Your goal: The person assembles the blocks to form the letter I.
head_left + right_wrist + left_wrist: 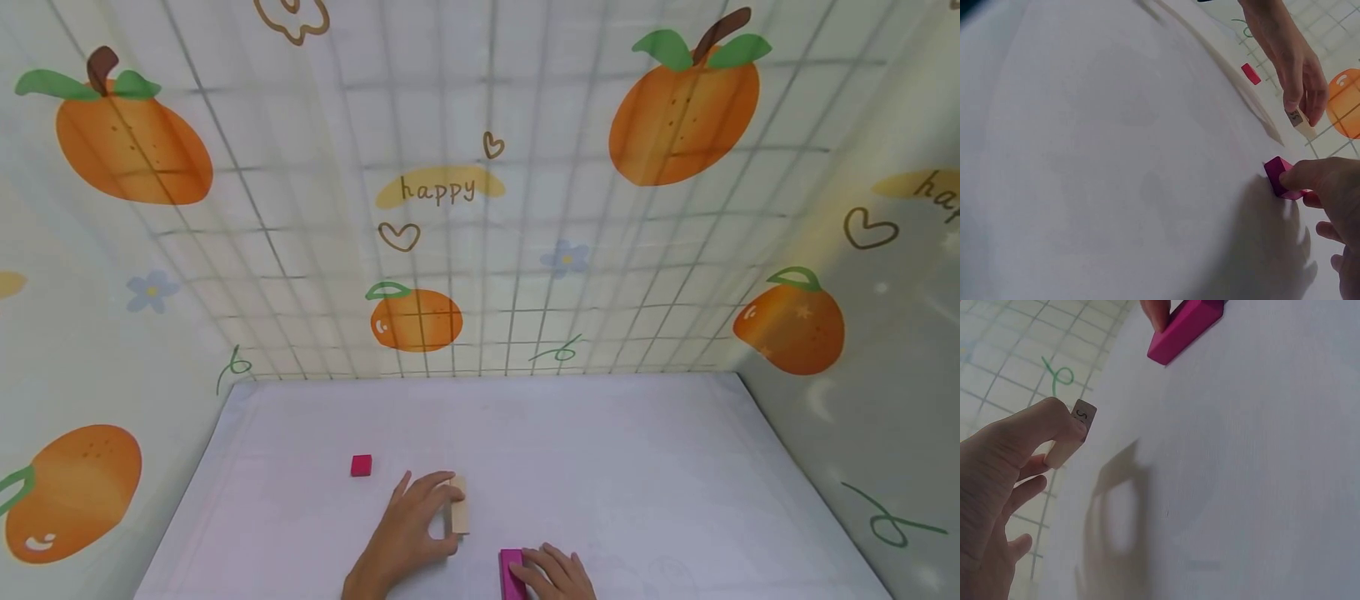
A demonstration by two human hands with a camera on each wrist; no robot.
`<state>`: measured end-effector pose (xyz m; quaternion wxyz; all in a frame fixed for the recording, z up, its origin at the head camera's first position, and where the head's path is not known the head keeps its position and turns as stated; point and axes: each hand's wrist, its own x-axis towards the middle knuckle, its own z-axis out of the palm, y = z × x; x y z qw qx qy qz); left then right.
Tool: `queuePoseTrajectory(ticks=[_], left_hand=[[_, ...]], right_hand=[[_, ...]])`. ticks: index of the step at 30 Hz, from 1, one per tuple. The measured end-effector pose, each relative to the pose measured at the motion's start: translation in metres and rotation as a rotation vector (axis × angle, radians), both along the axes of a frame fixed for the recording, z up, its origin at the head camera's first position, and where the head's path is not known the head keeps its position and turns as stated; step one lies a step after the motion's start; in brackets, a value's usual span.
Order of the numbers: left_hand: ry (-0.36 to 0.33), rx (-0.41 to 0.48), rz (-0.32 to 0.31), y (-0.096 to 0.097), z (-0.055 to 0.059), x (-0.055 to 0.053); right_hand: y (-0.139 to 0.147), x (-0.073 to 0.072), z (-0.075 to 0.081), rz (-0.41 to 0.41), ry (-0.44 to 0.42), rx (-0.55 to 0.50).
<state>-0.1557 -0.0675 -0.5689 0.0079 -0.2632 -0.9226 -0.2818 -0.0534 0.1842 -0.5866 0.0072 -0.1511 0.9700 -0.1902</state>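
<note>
Between the thumb and fingers of my left hand (408, 521) is a plain wooden block (460, 508), pinched lengthwise. Dark print marks its near end in the left wrist view, beside the thumb tip, and its shadow falls on the table apart from it. My right hand (561, 573) grips a magenta block (511, 577) near the table's front edge, to the right of and nearer than the wooden one. In the right wrist view the thumb lies against the end of the magenta block (1275, 176); the fingers behind it are partly hidden.
A small red block (362, 466) lies on the white table (637, 467), left of and beyond my left hand. Behind the table hangs a checked curtain (525, 325) printed with oranges, and printed cloth also closes in both sides.
</note>
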Motion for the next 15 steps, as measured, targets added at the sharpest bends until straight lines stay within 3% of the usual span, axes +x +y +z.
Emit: queuePoseTrajectory(ticks=[7, 15], left_hand=[[-0.021, 0.004, -0.004, 0.015, 0.001, -0.001], [0.045, 0.031, -0.023, 0.03, -0.002, 0.0]], right_hand=[[0.0, 0.0, 0.001, -0.005, -0.023, -0.008], [0.001, -0.001, 0.002, 0.003, -0.034, -0.005]])
